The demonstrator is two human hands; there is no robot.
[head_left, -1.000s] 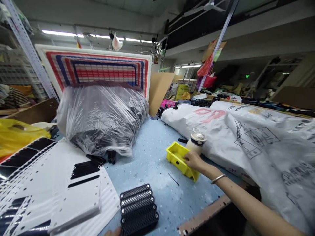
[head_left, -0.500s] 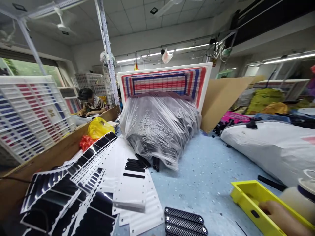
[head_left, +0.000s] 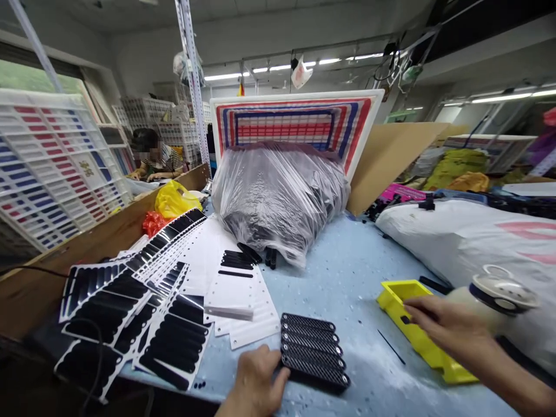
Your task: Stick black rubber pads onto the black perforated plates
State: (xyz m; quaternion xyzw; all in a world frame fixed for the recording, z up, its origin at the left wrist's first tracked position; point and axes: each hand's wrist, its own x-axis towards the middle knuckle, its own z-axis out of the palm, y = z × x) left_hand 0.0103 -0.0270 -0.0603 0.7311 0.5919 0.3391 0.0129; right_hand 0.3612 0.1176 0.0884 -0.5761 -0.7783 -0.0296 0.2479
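A stack of black strips with a woven texture and a metal rivet at their ends point(head_left: 310, 347) lies near the table's front edge. My left hand point(head_left: 258, 376) is at the stack's left end, fingers curled and thumb and forefinger against the nearest strip. Over the near wall of a yellow plastic bin point(head_left: 423, 341) is my right hand point(head_left: 434, 318), its fingers bent together. Whatever its fingertips may hold is hidden. A thin black stick point(head_left: 391, 346) lies between the stack and the bin.
Sheets of black adhesive strips point(head_left: 174, 341) and white backing sheets point(head_left: 228, 295) cover the left side. Behind stands a clear plastic bag of dark pieces point(head_left: 278, 197) before a striped crate point(head_left: 365, 116). A lidded jar point(head_left: 499, 295) and white sack point(head_left: 469, 231) are right. A co-worker point(head_left: 152, 156) sits far left.
My left hand has come into view at the stack's left end. My right hand has shifted toward the bin's left end. The view has tilted down, showing more of the stack.
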